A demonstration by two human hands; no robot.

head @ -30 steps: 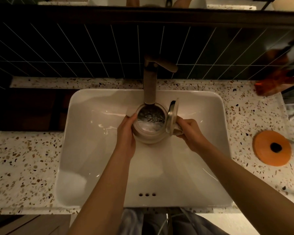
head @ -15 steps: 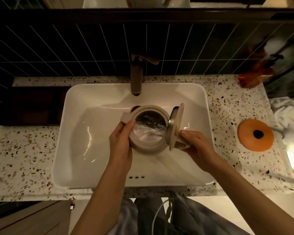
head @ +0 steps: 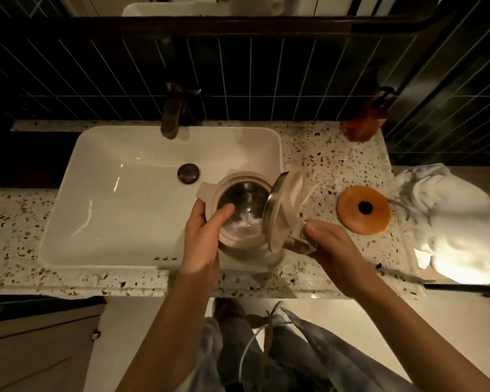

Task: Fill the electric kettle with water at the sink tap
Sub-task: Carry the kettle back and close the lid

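Note:
A beige electric kettle [head: 248, 244] with water inside is held over the sink's right front corner, its hinged lid [head: 285, 210] standing open. My left hand [head: 203, 239] grips the kettle's left side, thumb over the rim. My right hand [head: 330, 247] holds the handle on the right. The white rectangular sink [head: 119, 190] lies to the left, its drain [head: 188, 173] uncovered. The dark tap [head: 173, 114] stands at the sink's back edge, well away from the kettle, and I see no water running from it.
The kettle's round orange base [head: 364, 209] sits on the speckled counter [head: 323, 157] to the right of the sink. A white cloth [head: 450, 222] lies further right. An amber bottle [head: 365, 123] stands at the back right against the dark tiled wall.
The kettle has moved from under the tap toward me and to the right, over the sink's front right corner. Both hands kept their grip.

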